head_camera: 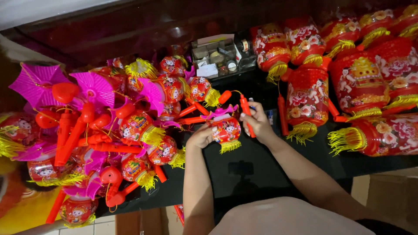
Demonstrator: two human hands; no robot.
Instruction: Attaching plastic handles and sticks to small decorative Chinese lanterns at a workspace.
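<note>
A small red toy lantern (226, 129) with a pink top and yellow tassel fringe is held over the black table (244, 169). My left hand (201, 137) grips the lantern's left side. My right hand (257, 122) is closed around its orange stick handle (246, 114), which joins the lantern by a thin yellow cord. Both forearms reach in from the bottom of the view.
A heap of small red lanterns with orange handles and pink tops (100, 130) fills the left. Large red lanterns with yellow tassels (348, 82) lie at the right. A grey organiser box (220, 56) stands at the back. A cardboard box (392, 196) sits on the floor.
</note>
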